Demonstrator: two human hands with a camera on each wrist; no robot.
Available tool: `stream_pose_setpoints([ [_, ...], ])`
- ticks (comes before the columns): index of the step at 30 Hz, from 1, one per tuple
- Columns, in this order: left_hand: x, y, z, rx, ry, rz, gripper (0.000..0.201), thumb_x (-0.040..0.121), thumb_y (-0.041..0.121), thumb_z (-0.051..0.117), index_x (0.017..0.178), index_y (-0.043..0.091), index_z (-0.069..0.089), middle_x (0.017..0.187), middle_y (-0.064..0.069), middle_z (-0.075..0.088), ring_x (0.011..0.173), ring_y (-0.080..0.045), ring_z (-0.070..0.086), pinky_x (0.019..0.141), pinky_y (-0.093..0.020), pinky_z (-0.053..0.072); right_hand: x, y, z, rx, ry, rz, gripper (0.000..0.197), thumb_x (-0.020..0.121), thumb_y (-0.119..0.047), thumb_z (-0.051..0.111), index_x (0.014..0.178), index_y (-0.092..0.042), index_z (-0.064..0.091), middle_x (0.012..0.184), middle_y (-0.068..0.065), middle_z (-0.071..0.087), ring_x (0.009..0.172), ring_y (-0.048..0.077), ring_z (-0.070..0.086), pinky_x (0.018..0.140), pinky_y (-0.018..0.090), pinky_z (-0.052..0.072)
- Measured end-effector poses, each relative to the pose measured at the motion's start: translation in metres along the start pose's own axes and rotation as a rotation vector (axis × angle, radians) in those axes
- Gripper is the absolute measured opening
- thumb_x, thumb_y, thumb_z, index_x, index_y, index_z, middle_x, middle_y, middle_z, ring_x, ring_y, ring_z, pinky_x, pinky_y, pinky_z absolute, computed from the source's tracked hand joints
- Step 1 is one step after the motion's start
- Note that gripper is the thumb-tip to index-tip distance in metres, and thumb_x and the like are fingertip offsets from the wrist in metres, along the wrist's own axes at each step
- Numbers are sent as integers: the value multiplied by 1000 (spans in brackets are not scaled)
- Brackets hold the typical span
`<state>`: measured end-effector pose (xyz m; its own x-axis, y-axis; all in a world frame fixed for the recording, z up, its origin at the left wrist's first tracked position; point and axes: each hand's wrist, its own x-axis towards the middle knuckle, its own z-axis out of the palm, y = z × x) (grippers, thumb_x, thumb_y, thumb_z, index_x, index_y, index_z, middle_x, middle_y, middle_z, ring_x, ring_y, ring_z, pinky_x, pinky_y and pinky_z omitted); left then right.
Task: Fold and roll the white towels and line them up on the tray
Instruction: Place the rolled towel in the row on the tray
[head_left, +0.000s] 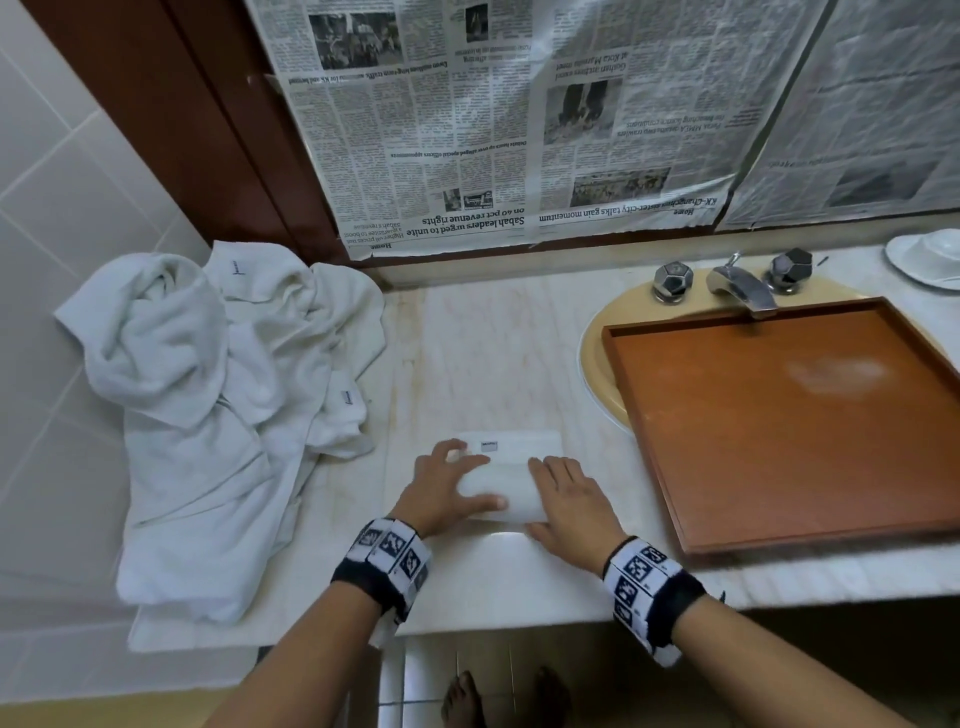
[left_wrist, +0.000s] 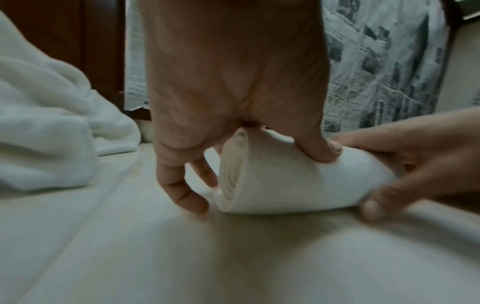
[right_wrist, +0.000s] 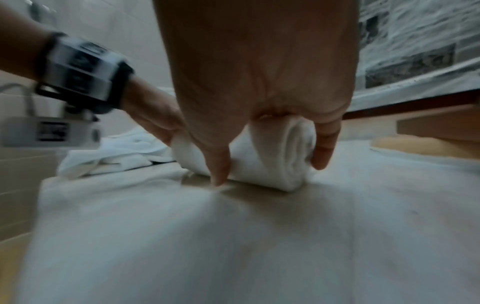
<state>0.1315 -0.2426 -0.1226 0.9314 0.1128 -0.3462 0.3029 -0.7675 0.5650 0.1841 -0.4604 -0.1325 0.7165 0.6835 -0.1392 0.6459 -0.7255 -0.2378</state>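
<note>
A white towel (head_left: 511, 493) lies on the marble counter, most of it rolled into a tight cylinder (left_wrist: 280, 181) (right_wrist: 259, 164); a short flat tail with a small label stretches away from me. My left hand (head_left: 449, 488) (left_wrist: 233, 102) curls over the roll's left end, thumb pressed on its near side. My right hand (head_left: 569, 499) (right_wrist: 259, 82) wraps the right end, thumb in front and fingers behind. The brown wooden tray (head_left: 779, 441) sits to the right over the sink, with nothing on it. A heap of loose white towels (head_left: 218, 389) lies at the left.
The tray covers a yellow sink basin (head_left: 597, 364) with a chrome faucet (head_left: 743, 286) and two knobs behind it. A white dish (head_left: 930, 257) stands at the far right. Newspaper (head_left: 519, 130) covers the wall behind. The counter's front edge is just under my wrists.
</note>
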Motion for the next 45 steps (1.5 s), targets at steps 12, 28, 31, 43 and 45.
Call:
stream_pose_setpoints([
  [12,-24,-2,9,-48,-26,59,76,67,79,64,135,47,50,123,15,52,116,-9,49,102,-38,41,-12,8,-25,172,-183,-3,71,84,-47,61,140,-15,31,132,5,43,113,26,47,92,40,43],
  [28,17,18,-35,143,-425,-113,84,78,74,63,145,30,41,140,1,52,128,-22,50,99,-32,39,33,17,-41,346,-491,245,80,68,-59,65,134,-23,39,126,-2,41,114,19,41,96,40,44],
  [31,19,16,-33,179,-492,-71,77,77,75,63,132,23,53,133,0,58,117,-19,54,93,-31,41,25,19,-40,367,-505,267,81,62,-63,70,129,-24,48,120,-4,39,110,18,46,95,38,47],
  [43,28,57,-53,88,-482,281,62,73,69,73,125,40,55,123,11,60,111,-12,56,96,-30,47,-46,35,-71,671,-183,327,63,65,-70,75,115,-36,55,108,-11,62,97,7,59,85,32,52],
  [45,35,82,-56,86,-461,385,63,72,63,79,125,38,57,122,12,61,111,-9,56,96,-27,46,-61,45,-80,728,-83,313,60,69,-73,70,116,-36,60,106,-11,64,96,5,60,85,32,53],
])
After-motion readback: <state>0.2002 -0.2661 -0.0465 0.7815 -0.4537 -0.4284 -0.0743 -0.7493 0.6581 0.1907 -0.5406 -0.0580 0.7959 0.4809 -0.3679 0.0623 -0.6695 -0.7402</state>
